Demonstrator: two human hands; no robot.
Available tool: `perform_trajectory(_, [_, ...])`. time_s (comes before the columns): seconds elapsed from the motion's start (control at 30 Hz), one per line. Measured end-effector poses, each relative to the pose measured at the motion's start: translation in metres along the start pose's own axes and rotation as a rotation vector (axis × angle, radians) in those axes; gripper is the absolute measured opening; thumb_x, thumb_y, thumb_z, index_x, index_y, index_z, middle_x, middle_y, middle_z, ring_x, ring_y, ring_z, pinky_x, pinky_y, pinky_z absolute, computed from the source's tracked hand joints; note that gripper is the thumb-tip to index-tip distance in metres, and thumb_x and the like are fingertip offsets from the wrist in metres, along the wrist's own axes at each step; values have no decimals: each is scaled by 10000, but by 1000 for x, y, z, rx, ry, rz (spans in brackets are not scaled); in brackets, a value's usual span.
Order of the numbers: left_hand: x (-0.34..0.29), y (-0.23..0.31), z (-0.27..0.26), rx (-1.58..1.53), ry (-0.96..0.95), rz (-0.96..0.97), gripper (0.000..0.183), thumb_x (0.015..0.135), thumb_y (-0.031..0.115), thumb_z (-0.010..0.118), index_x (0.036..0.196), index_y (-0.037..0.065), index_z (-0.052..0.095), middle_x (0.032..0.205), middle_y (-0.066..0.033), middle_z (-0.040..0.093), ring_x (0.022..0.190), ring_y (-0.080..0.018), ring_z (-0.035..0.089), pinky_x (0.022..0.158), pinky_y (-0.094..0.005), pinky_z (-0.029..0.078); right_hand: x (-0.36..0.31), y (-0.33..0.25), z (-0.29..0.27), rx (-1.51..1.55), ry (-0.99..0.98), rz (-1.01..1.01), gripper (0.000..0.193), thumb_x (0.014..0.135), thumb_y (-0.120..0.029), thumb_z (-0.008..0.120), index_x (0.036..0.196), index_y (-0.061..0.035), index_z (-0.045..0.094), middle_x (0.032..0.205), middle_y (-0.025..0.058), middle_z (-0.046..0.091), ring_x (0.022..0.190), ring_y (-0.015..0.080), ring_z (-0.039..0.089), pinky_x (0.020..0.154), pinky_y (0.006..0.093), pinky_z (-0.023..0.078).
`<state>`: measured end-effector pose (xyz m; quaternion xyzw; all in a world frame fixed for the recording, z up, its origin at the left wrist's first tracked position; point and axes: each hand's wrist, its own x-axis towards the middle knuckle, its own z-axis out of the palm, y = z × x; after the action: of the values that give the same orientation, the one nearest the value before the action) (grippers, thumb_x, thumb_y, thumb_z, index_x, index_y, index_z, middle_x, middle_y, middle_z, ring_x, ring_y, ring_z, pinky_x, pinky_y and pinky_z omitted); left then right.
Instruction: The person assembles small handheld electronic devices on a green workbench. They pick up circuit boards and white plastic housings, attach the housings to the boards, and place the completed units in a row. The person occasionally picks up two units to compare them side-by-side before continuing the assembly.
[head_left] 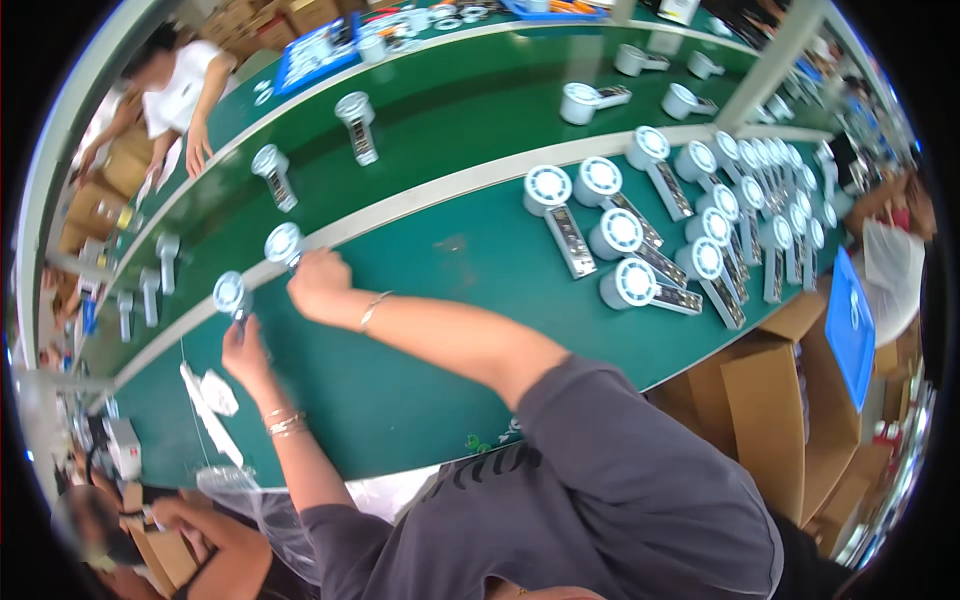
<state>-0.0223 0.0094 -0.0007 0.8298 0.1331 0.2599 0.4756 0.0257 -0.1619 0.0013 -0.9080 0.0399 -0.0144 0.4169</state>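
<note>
Handheld fan (229, 292), round-headed and pale, is in the left hand (245, 352), whose fingers close around its handle over the left part of the green counter (430, 385), near the far edge. The right hand (322, 286) grips a second handheld fan (284, 241) low on its head or at the top of its handle; the fingers hide exactly where. Both heads point away from the person, beside the pale rail (420, 196) along the counter's far edge; whether either fan rests on a surface I cannot tell.

A cluster of similar fans (713, 224) fills the right end of the counter, many with dark, detailed handle interiors exposed. More fans, one of them a fan lying on its own (356, 126), are on the green strip (450, 130) beyond the rail. A long white object (212, 412) lies at the counter's left end.

Good handling here would likely mean a light, firm grip on the handle's sides, thumbs off any exposed interior, and both heads kept well apart so they do not knock each other. Lifting clear of the rail seems safer than dragging across it, and forearms are best kept off the clustered fans.
</note>
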Motion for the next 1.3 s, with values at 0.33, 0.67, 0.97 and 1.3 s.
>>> perform_trajectory(0.33, [-9, 33, 4, 766, 418, 551, 439, 791, 300, 685, 1055, -38, 590, 986, -187, 581, 848, -187, 561, 646, -291, 464, -80, -2, -121, -189, 41, -510, 306, 741, -234, 618, 894, 26, 567, 904, 144, 545, 888, 263, 533, 666, 360, 477])
perform_trajectory(0.67, [-178, 214, 195, 76, -841, 470, 515, 730, 471, 670, 893, -17, 650, 885, -177, 635, 802, -293, 624, 681, -354, 488, -244, 186, -364, -673, 352, -1, 323, 660, -32, 623, 973, 12, 557, 929, 183, 567, 870, 367, 538, 751, 428, 453])
perform_trajectory(0.97, [-223, 221, 267, 24, -675, 300, 351, 581, 290, 663, 737, -14, 587, 852, -200, 562, 824, -358, 531, 717, -437, 459, -261, 242, -355, -849, 187, -142, 396, 733, -87, 643, 1077, 26, 482, 924, 169, 515, 829, 329, 526, 708, 409, 463])
perform_trajectory(1.3, [-178, 169, 178, -628, -943, -348, 378, 822, 236, 635, 1051, -3, 452, 828, -106, 586, 690, -132, 557, 580, -272, 449, -259, 240, -353, -792, 172, -269, 355, 653, -231, 717, 850, 3, 536, 758, 206, 532, 689, 410, 514, 638, 476, 424])
